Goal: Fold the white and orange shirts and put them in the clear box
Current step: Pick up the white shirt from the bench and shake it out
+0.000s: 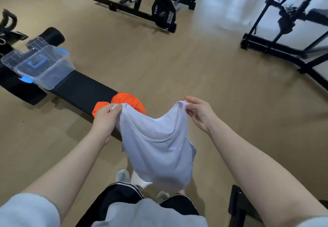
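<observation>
In the middle of the frame the person holds the white shirt [158, 148] up in the air by its two shoulder straps. The left hand [104, 118] has its fingers curled over one strap, bunching the fabric, while the right hand [198, 113] pinches the other strap between thumb and fingertips. The neckline sags between the two hands and the body of the shirt hangs down in front of the person's knees, clear of the floor.

Just behind the left hand, the orange shirt [124, 100] lies crumpled on the near end of a black bench [85, 92] that runs from centre toward the left edge of the frame. At the far end of that bench, at left, sits the clear box [46, 69], open at the top, with blue latches; its clear lid [19, 54] rests just behind it.

A weight rack [142, 1] with black plates stands along the top of the frame on the tan floor [195, 67].
</observation>
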`<action>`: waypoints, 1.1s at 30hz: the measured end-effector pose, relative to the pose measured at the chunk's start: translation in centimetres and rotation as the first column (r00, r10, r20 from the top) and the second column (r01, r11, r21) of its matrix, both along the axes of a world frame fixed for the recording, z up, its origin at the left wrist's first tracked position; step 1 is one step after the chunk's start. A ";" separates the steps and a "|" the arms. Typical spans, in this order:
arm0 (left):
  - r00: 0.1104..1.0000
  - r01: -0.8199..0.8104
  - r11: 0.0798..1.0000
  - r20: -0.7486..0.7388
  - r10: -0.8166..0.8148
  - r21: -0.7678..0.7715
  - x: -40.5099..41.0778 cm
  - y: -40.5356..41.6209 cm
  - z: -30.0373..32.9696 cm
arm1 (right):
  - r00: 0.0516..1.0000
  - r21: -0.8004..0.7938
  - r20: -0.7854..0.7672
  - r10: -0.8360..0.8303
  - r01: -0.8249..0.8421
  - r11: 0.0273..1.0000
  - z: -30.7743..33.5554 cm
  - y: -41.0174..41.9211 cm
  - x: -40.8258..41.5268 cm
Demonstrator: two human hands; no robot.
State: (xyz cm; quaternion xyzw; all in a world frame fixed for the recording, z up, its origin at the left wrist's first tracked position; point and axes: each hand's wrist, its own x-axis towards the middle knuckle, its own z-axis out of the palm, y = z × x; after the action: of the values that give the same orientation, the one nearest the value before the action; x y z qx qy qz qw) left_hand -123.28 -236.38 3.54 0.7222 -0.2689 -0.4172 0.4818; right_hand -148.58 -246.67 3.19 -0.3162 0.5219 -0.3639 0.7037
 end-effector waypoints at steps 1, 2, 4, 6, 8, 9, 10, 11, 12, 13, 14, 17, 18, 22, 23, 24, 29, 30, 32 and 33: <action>1.000 -0.030 1.000 -0.005 0.030 0.009 0.8 0.0 -0.3 | 0.995 -0.044 -0.101 0.027 -0.032 0.999 -0.2 -0.6 1.0; 0.998 -0.055 0.998 -0.016 0.055 0.018 1.6 0.0 -0.6 | 0.969 -0.101 -0.240 0.061 -0.088 0.991 -0.5 -1.2 2.1; 0.993 -0.110 0.994 -0.037 0.111 0.028 3.5 -0.4 -1.0 | 0.844 -0.212 -0.520 0.129 -0.274 0.938 -0.9 -2.6 4.8; 0.989 -0.137 0.990 -0.055 0.139 0.028 4.8 -1.0 -1.3 | 0.641 -0.283 -0.755 0.141 -0.512 0.811 -1.4 -4.1 7.2; 0.985 -0.159 0.987 -0.066 0.160 0.016 6.9 -2.2 -1.8 | 0.444 -0.264 -0.886 0.135 -0.721 0.641 -2.2 -6.1 10.7; 0.983 -0.168 0.986 -0.066 0.169 0.012 8.1 -2.9 -2.2 | 0.387 -0.250 -0.914 0.124 -0.775 0.581 -2.5 -7.2 12.5; 0.982 -0.178 0.984 -0.061 0.179 0.020 9.4 -3.6 -2.6 | 0.359 -0.241 -0.927 0.109 -0.793 0.560 -2.9 -8.3 14.3; 0.980 -0.188 0.982 -0.055 0.189 0.027 10.9 -4.5 -3.1 | 0.346 -0.235 -0.934 0.091 -0.786 0.571 -3.3 -9.6 16.3; 0.979 -0.197 0.980 -0.049 0.199 0.034 12.6 -5.5 -3.6 | 0.352 -0.229 -0.932 0.089 -0.760 0.608 -3.8 -11.0 18.3; 0.978 -0.205 0.978 -0.039 0.207 0.037 14.4 -6.7 -4.3 | 0.393 -0.231 -0.913 0.111 -0.721 0.653 -4.4 -12.5 20.5; 0.977 -0.212 0.976 -0.024 0.213 0.044 16.3 -8.0 -5.1 | 0.467 -0.242 -0.872 0.146 -0.671 0.701 -5.0 -14.0 22.8; 0.968 -0.251 0.963 0.041 0.248 0.102 22.4 -12.3 -7.4 | 0.626 -0.233 -0.754 0.200 -0.538 0.810 -7.4 -18.7 30.2; 0.964 -0.264 0.956 0.073 0.256 0.126 24.7 -13.8 -8.5 | 0.632 -0.219 -0.746 0.208 -0.528 0.820 -8.4 -20.3 32.8; 0.940 -0.324 0.925 0.175 0.292 0.197 33.5 -19.0 -13.3 | 0.616 -0.185 -0.758 0.216 -0.520 0.834 -12.5 -26.5 43.7; 0.934 -0.338 0.918 0.188 0.302 0.205 35.6 -20.1 -14.4 | 0.600 -0.177 -0.768 0.224 -0.536 0.826 -13.6 -28.0 46.2; 0.932 -0.345 0.915 0.194 0.307 0.207 37.5 -21.2 -15.6 | 0.581 -0.164 -0.779 0.237 -0.553 0.816 -14.9 -29.3 48.8; 0.871 -0.489 0.823 0.104 0.481 0.290 46.2 -25.5 -22.9 | 0.524 -0.134 -0.808 0.269 -0.609 0.782 -22.4 -34.1 59.7; 0.846 -0.525 0.795 0.080 0.528 0.305 47.6 -26.0 -24.4 | 0.502 -0.122 -0.819 0.278 -0.625 0.771 -24.1 -34.8 61.4; 0.807 -0.570 0.749 0.060 0.587 0.337 50.0 -26.9 -27.4 | 0.486 -0.094 -0.817 0.310 -0.644 0.760 -27.5 -35.7 64.5; 0.806 -0.572 0.738 0.080 0.586 0.359 50.8 -27.1 -28.8 | 0.480 -0.088 -0.815 0.324 -0.655 0.751 -29.3 -36.0 65.7</action>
State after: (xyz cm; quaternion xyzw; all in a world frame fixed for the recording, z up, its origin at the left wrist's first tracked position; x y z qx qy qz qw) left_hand -72.44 -263.52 -25.26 0.8383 0.0606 -0.3030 0.4491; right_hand -82.89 -282.71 -26.06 -0.7087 0.5663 -0.0705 0.4148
